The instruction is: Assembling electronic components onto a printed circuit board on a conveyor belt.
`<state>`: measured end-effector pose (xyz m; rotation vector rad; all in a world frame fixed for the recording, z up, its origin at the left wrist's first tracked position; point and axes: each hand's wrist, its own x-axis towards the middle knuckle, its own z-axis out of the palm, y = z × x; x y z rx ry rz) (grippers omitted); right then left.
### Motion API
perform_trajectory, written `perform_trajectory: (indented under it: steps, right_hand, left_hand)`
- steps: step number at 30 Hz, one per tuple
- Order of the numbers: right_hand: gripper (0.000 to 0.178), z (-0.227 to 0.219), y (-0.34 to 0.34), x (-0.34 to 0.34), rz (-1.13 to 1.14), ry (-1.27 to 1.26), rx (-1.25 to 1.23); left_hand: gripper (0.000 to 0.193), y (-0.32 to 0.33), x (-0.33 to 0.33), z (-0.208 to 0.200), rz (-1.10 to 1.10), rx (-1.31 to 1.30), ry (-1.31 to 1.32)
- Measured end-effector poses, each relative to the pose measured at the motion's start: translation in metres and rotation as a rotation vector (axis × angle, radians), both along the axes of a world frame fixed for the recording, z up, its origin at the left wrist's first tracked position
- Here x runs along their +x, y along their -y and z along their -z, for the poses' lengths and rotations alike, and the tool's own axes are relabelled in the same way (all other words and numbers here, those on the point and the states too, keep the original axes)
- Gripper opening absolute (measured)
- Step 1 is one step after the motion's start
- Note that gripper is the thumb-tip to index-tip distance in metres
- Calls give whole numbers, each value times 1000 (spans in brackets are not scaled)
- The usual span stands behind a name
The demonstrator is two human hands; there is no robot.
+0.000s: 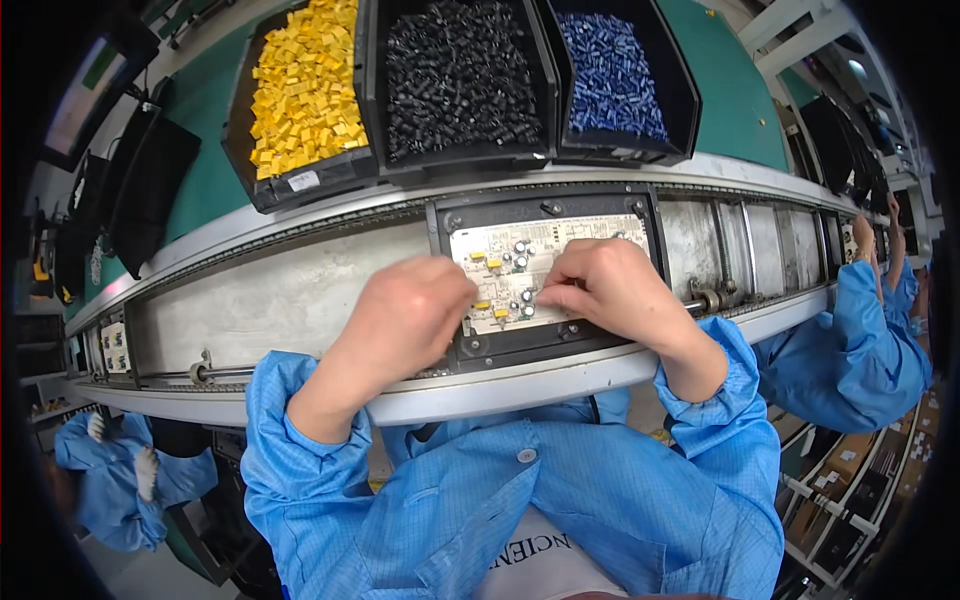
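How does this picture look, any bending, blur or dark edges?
Head view: the near silver conveyor rail curves, a fisheye effect; head view: the left hand looks slightly smeared, perhaps from motion; head view: the corners go black.

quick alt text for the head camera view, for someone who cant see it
A person's left hand and right hand are over a pale circuit board in a black frame on a conveyor, the left at the board's left edge, the right near its middle. Beyond, three black bins hold yellow, black and blue electronic components; other people in blue are nearby.
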<state>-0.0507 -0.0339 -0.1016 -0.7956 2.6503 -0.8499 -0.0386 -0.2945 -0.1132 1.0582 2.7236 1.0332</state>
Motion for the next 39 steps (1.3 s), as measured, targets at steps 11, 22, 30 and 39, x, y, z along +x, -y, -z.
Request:
perform_trajectory:
  steps: [11, 22, 30, 39]
  right_hand:
    - [17, -29, 62, -99, 55, -509, -47]
    - [7, 0, 92, -128, 96, -662, 38]
    - [9, -20, 46, -51, 203, -150, -483]
    - [14, 7, 0, -42, 273, 586, -819]
  left_hand:
    - [9, 8, 3, -4, 107, -161, -51]
    - [11, 64, -12, -17, -15, -430, 180]
    - [9, 74, -22, -24, 42, -229, 271]
    - [11, 3, -94, -46, -189, -299, -744]
